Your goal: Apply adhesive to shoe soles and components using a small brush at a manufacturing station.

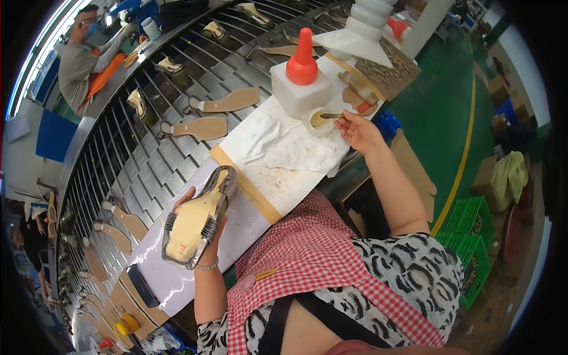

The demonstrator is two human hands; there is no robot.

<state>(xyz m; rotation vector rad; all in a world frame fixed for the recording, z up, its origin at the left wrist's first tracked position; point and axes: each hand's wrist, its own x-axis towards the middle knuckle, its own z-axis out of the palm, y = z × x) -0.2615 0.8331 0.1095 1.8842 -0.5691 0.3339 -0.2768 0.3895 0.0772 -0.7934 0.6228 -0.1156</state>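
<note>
My left hand (pixel 211 253) is closed around a lasted shoe upper (pixel 192 223), held bottom side up above the white work surface. Its underside is pale yellow, with dark pleated edges folded in at the sides. Between the fingers of my right hand (pixel 360 131) is the thin handle of a brush (pixel 333 116). The brush's tip is inside the mouth of a small whitish jar (pixel 316 131) containing something yellowish. Just behind the jar stands a square white bottle (pixel 302 89) with a red nozzle cap. A crumpled white cloth (pixel 262 141) lies left of the jar.
Beyond the board runs a metal slatted conveyor (pixel 157 151) carrying tan soles (pixel 204 128) and more lasted uppers (pixel 170 70). A white duct (pixel 364 35) hangs at the back. A person (pixel 83 65) works across the conveyor. Green crates (pixel 470 236) stand on the right.
</note>
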